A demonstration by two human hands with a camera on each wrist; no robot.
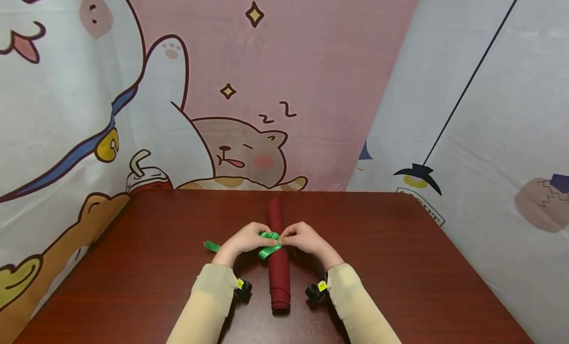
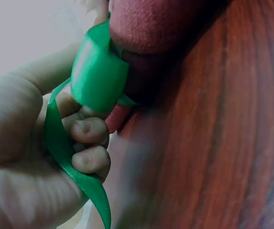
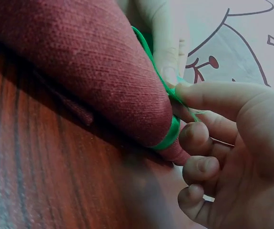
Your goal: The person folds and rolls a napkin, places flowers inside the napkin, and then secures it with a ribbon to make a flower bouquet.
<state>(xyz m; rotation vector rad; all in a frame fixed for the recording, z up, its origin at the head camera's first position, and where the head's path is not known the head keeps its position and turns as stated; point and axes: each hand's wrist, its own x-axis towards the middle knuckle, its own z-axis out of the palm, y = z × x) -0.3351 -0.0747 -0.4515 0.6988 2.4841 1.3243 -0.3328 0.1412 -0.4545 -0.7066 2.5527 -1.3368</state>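
A dark red rolled cloth point(image 1: 279, 275) lies lengthwise on the table, pointing away from me. Around its middle runs a green ribbon point(image 3: 169, 135), drawn snug against the knitted weave. My left hand point(image 1: 250, 238) pinches a loop of this ribbon point(image 2: 98, 71) at the roll's left side, and one loose tail hangs across the palm in the left wrist view. From the other side, my right hand point(image 1: 306, 239) pinches the ribbon between thumb and index finger, its other fingers curled. The fingertips of both hands meet over the top of the roll.
The brown wooden table point(image 1: 382, 265) stretches out on both sides of the roll. A frayed ribbon end point(image 1: 212, 246) sticks out left of the left wrist. Behind the table hangs a cartoon-printed cloth backdrop point(image 1: 320, 87).
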